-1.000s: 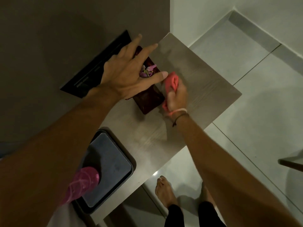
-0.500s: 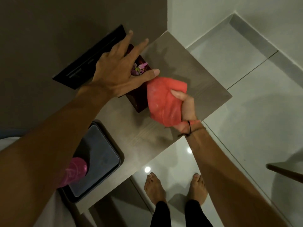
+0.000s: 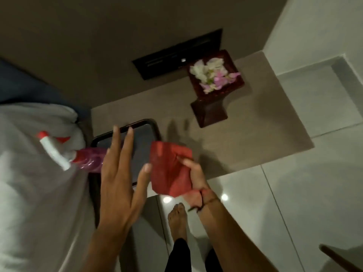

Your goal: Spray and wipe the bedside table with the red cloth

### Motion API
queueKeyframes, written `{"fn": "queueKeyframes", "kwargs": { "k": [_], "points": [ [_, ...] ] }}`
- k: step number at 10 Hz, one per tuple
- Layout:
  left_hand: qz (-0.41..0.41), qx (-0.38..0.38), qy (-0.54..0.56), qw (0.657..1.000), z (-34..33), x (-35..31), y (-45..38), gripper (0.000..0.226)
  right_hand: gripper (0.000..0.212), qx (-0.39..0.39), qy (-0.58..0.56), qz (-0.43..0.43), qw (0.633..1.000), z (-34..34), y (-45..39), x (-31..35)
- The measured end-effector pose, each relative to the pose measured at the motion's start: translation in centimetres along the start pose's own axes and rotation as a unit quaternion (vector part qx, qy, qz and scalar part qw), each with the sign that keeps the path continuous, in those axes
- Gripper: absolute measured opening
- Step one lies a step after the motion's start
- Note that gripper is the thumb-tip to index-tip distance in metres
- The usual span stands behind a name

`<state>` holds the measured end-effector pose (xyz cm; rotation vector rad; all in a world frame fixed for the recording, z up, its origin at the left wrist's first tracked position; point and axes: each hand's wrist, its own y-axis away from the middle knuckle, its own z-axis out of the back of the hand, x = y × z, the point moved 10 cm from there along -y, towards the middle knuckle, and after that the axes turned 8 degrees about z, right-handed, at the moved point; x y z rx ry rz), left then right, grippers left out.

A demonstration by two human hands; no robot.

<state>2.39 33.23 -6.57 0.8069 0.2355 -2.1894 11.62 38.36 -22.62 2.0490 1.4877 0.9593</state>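
red cloth (image 3: 170,169) crumpled, creased | right hand (image 3: 193,174) fingers pinching it | left hand (image 3: 117,173) fingers spread

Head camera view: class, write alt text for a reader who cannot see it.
The right hand grips a crumpled red cloth above a grey-brown bedside table, while the open left hand reaches toward a pink plastic spray bottle.

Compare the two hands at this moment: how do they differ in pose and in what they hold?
The left hand is open with fingers spread and holds nothing; the right hand is closed on the red cloth. The left hand hovers over the dark tray, beside the spray bottle; the right hand is at the table front edge. Both are raised off the tabletop.
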Motion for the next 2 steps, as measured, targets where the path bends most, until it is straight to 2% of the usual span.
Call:
{"fn": "queueKeyframes", "kwargs": {
  "k": [1, 2],
  "points": [
    [0.039, -0.025, -0.012, 0.999, 3.1, 3.5, 3.7, 0.085, 0.029, -0.028, 0.209, 0.051, 0.976, -2.3, -3.9, -0.7],
    [0.046, -0.020, -0.050, 0.997, 5.4, 4.9, 4.7, 0.085, 0.053, -0.080, 0.417, 0.178, 0.888, -3.1, -4.6, 2.0]
  ]
}}
